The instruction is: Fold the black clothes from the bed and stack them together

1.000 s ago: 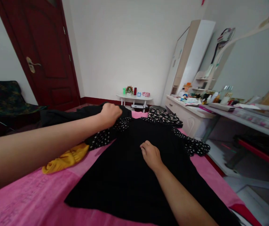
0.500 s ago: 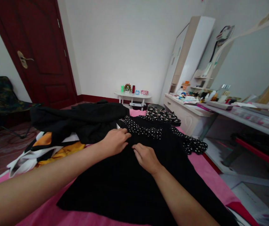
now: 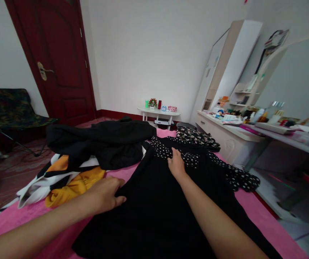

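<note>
A black dress (image 3: 154,208) with white-dotted trim and sleeves (image 3: 241,177) lies spread over a pink bed cover (image 3: 251,208). At its left edge, my left hand (image 3: 106,194) rests low on the cloth, thumb apart from the fingers. My right hand (image 3: 176,164) reaches farther up onto the dotted trim near the neckline, its fingers stretched forward and touching the fabric. Left of the dress sits a heaped dark garment (image 3: 103,140). Below that heap are a mustard-yellow garment (image 3: 75,185) and a white, black and orange one (image 3: 41,183).
Folded black floral cloth (image 3: 195,136) lies at the bed's far end. Beyond stands a small white table (image 3: 158,112) with little items. A cluttered dressing table (image 3: 224,133) flanks the right side; a camouflage-patterned chair (image 3: 11,111) and a dark red door (image 3: 54,64) are at left.
My left hand has moved from near the neckline down to the dress's left edge, its fingers opening. My right hand has moved farther up onto the dotted trim. The view has turned slightly left.
</note>
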Demonstrator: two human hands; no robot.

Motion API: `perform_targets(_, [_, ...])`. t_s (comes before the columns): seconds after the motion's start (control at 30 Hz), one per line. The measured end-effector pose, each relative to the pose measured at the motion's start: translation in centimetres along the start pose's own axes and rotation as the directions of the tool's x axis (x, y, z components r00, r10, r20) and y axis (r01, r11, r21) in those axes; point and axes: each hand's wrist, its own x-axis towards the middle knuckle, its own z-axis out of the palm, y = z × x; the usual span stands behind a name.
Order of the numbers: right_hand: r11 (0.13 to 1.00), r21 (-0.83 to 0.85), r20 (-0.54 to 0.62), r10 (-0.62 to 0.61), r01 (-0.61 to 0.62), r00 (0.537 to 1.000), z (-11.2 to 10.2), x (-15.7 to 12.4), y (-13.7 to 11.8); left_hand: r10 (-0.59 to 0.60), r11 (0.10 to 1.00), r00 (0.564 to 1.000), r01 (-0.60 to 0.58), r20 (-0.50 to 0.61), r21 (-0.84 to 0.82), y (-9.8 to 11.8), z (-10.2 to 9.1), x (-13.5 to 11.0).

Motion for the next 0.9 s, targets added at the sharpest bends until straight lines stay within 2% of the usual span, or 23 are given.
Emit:
perform_targets(0.1, [0.991, -0.036, 0.053, 0.128, -0.126, 0.990, 0.6, 1.8, -0.2, 0.011, 0.994, 1.000, -0.010, 0.009, -0.110, 0.0, 0.3, 0.0])
perform_targets(0.17, [0.985, -0.059, 0.079, 0.165, -0.160, 0.983, 0.9, 2.6, -0.1, 0.004, 0.984, 1.000, -0.001, 0.014, -0.180, 0.1, 0.4, -0.2])
perform_targets(0.23, [0.982, -0.045, 0.056, 0.187, -0.185, 0.981, 1.2, 3.1, 0.4, -0.006, 0.966, 1.000, 0.007, 0.004, -0.259, 0.4, 0.4, -0.3])
perform_targets(0.3, [0.973, 0.053, -0.002, 0.225, -0.224, 0.974, 1.5, 3.5, 1.0, 0.006, 0.943, 1.000, -0.009, -0.011, -0.333, 1.0, 0.0, -0.4])
perform_targets(0.4, [0.920, 0.314, -0.133, 0.288, -0.235, 0.948, 1.2, 4.3, 2.1, 0.074, 0.919, 0.997, -0.067, 0.004, -0.388, 2.8, -1.3, -0.2])
perform_targets(0.47, [0.885, 0.429, -0.229, 0.299, -0.180, 0.926, 0.3, 4.8, 2.6, 0.126, 0.906, 0.992, -0.110, 0.013, -0.409, 4.5, -2.5, 0.2])
perform_targets(0.53, [0.879, 0.459, -0.316, 0.300, -0.132, 0.900, -1.1, 5.4, 2.9, 0.172, 0.894, 0.985, -0.150, 0.014, -0.421, 6.3, -3.5, 0.6])
perform_targets(0.6, [0.893, 0.430, -0.374, 0.308, -0.131, 0.875, -2.9, 5.7, 3.0, 0.213, 0.882, 0.976, -0.175, 0.039, -0.437, 7.9, -4.0, 1.0])
perform_targets(0.7, [0.922, 0.337, -0.417, 0.326, -0.189, 0.848, -5.1, 5.7, 2.9, 0.280, 0.853, 0.953, -0.191, 0.117, -0.486, 10.0, -3.8, 1.7])
perform_targets(0.77, [0.935, 0.261, -0.436, 0.336, -0.240, 0.835, -5.9, 5.5, 3.1, 0.330, 0.853, 0.929, -0.219, 0.166, -0.473, 11.0, -3.4, 2.3])
perform_targets(0.83, [0.941, 0.164, -0.426, 0.337, -0.295, 0.840, -6.1, 5.3, 3.5, 0.419, 0.866, 0.875, -0.305, 0.241, -0.397, 12.1, -3.2, 2.9])
perform_targets(0.87, [0.940, 0.108, -0.389, 0.340, -0.324, 0.856, -6.0, 5.2, 3.9, 0.481, 0.859, 0.821, -0.371, 0.308, -0.352, 12.7, -3.2, 3.2])
perform_targets(0.9, [0.935, 0.051, -0.326, 0.348, -0.352, 0.879, -5.8, 5.2, 4.2, 0.537, 0.841, 0.748, -0.440, 0.391, -0.314, 13.3, -3.3, 3.6])
